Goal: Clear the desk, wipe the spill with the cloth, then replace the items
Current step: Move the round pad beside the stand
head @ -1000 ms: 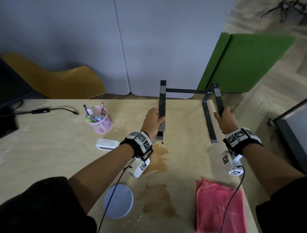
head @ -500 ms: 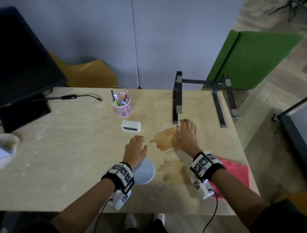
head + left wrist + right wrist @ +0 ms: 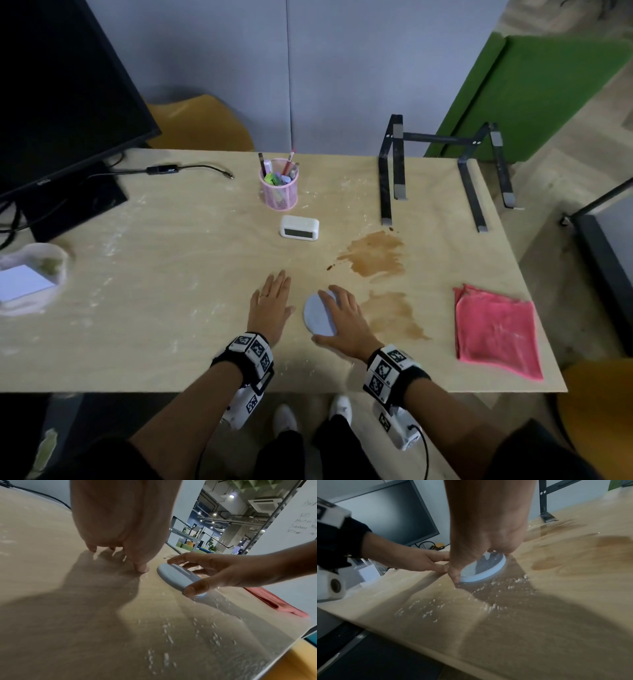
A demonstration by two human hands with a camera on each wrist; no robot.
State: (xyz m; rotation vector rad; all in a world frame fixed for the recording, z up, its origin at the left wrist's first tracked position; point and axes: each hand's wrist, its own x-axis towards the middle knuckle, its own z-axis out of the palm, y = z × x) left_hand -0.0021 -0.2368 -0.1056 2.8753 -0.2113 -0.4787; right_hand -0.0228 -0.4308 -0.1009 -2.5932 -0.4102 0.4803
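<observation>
— Moved since half a second back: right hand (image 3: 342, 322) off the spill (image 3: 375, 257) and onto the pale blue disc (image 3: 317, 317); left hand (image 3: 272, 305) drawn aside from it.

— And from the head view?

— Right hand: pinching the smooth round disc by its rim, thumb on the near side, fingers on the far. Left hand: flat, palm down, just left of the disc, fingers straight, holding nothing. Spill: two ragged brown patches right of the disc. Beyond them, a folded pink cloth (image 3: 496, 329), nappy, near the right edge of the desk (image 3: 137, 291).

— Surface and room?

— Pale wood grain, flecked white. Black metal stand (image 3: 390, 171) at the far right, pink mesh pen cup (image 3: 279, 192), white rounded clock (image 3: 299, 228), black monitor (image 3: 61, 96) at the left. Grey partition panels (image 3: 222, 68) behind, green panel (image 3: 531, 96) to the right.

— Left wrist?

— Left fingertips touching the desk. Disc tilted, thick with a rounded rim, clamped between thumb and fingertips; whether its low edge touches the wood, hard to tell. Bare ceiling ducts and lamps beyond.

— Right wrist?

— Underside of the disc, mottled grey. White crumbs scattered on the wood in front. Spill glossy to the right.
</observation>
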